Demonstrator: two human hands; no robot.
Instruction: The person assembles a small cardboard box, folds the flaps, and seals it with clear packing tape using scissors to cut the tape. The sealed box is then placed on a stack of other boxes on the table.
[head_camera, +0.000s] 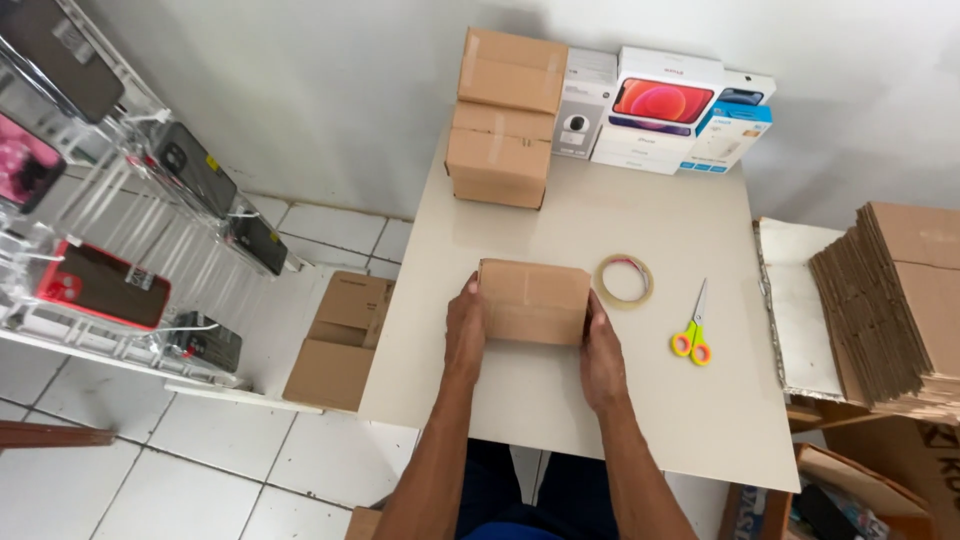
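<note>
Fingers of the left hand (465, 325) and right hand (603, 350) pressed flat against opposite ends of a small taped cardboard box (533, 302), mid-bench (520, 400), near a tape roll (624, 280) and scissors (692, 335). Probably light and stiff, faces smooth; best clamped at both ends.

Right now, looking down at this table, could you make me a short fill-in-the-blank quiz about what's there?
1. Both hands, left hand and right hand, grip a small ____ box by its ends.
2. The roll of tape lies flat just ____ of that box.
3. The scissors have yellow and ____ handles.
4. Against the wall, two brown boxes are ____ one on the other.

Missing words: cardboard; right; orange; stacked
</note>
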